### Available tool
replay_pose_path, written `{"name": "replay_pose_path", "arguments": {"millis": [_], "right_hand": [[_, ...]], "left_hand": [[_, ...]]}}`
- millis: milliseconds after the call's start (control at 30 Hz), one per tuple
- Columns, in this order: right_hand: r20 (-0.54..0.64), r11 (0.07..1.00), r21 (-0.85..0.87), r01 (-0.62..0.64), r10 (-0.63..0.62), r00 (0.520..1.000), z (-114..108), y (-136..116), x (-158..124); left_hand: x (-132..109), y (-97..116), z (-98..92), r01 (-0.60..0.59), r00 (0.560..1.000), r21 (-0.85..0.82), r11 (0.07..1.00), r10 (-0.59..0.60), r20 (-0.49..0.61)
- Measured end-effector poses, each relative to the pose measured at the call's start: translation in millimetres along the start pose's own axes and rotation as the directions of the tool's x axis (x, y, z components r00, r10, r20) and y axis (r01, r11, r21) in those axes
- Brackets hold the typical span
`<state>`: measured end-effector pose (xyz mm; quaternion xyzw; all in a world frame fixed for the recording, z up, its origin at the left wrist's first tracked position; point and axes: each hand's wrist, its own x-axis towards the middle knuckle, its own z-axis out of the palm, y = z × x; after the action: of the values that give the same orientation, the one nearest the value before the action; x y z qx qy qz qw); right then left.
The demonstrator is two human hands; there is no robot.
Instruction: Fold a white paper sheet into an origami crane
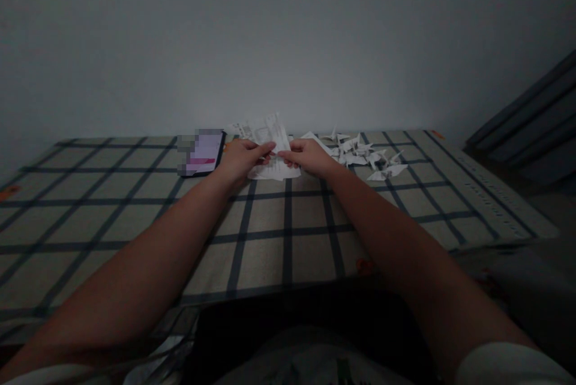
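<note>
My left hand and my right hand meet over the far middle of the table, thumbs and fingers pinched together. Between them is a sheet of printed paper, gripped near its middle by both hands. Its upper part stands up behind my fingers, and white paper also shows below them. Whether these are one sheet or two layers I cannot tell. Just right of my right hand lies a pile of folded white paper cranes, with a flat piece of white paper partly behind my wrist.
A tablet with a lit screen lies left of my left hand. The checked tablecloth covers the table up to the grey wall. Dark folded fabric hangs at the right. White material shows below the near edge.
</note>
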<state>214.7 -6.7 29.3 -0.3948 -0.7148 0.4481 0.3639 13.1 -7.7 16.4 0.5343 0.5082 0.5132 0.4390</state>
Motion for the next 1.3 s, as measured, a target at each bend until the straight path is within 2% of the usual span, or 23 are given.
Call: {"name": "replay_pose_path", "arguments": {"millis": [67, 133, 267, 433, 633, 767, 900, 1000, 1100, 1200, 1300], "right_hand": [[-0.021, 1.000, 0.011, -0.017, 0.017, 1.000, -0.4, 0.4, 0.4], [-0.025, 1.000, 0.018, -0.021, 0.022, 0.999, -0.7, 1.2, 1.2], [-0.022, 0.999, 0.027, -0.027, 0.027, 0.999, 0.1, 0.7, 1.7], [-0.016, 1.000, -0.028, -0.012, 0.012, 1.000, 1.9, -2.7, -0.7], [-0.011, 0.993, -0.122, -0.009, 0.008, 1.000, 1.7, 0.5, -1.0], [-0.016, 0.992, -0.127, 0.001, -0.004, 1.000, 1.7, -0.7, -0.7], [-0.044, 0.998, -0.066, 0.013, -0.016, 0.999, 1.8, -1.3, 1.4], [-0.050, 0.999, -0.030, 0.023, -0.024, 0.998, -0.5, 3.0, 5.0], [-0.103, 1.000, 0.001, -0.014, 0.014, 0.995, -6.4, 7.8, 8.4], [-0.203, 0.998, 0.055, -0.044, 0.054, 0.978, -12.1, 8.3, 9.2], [-0.199, 0.996, 0.086, -0.020, 0.037, 0.979, -12.2, 5.6, 7.9]], "left_hand": [[-0.4, 0.9, 0.3, 0.011, 0.998, -0.017, 1.000, -0.010, 0.055], [0.1, 0.9, -0.4, 0.008, 0.996, 0.044, 0.999, -0.011, 0.084], [0.2, -0.6, -2.4, -0.036, 0.996, 0.187, 0.982, 0.019, 0.090], [-5.6, 2.0, 0.7, -0.091, 0.995, 0.255, 0.963, 0.078, 0.062], [-9.5, 5.7, 3.8, -0.058, 0.992, 0.150, 0.987, 0.040, 0.120], [-7.9, 5.9, 3.6, -0.111, 0.986, 0.152, 0.982, 0.089, 0.140], [-4.8, 5.4, 2.6, -0.142, 0.987, 0.155, 0.978, 0.128, 0.095], [-0.4, 4.3, -1.6, -0.123, 0.992, 0.164, 0.979, 0.116, 0.052], [6.8, 3.6, -9.9, -0.093, 0.992, 0.080, 0.992, 0.100, -0.075], [13.2, 2.7, -17.2, -0.065, 0.987, -0.022, 0.998, 0.061, -0.149], [13.2, 1.8, -16.7, -0.031, 0.995, -0.086, 0.996, 0.023, -0.101]]}}
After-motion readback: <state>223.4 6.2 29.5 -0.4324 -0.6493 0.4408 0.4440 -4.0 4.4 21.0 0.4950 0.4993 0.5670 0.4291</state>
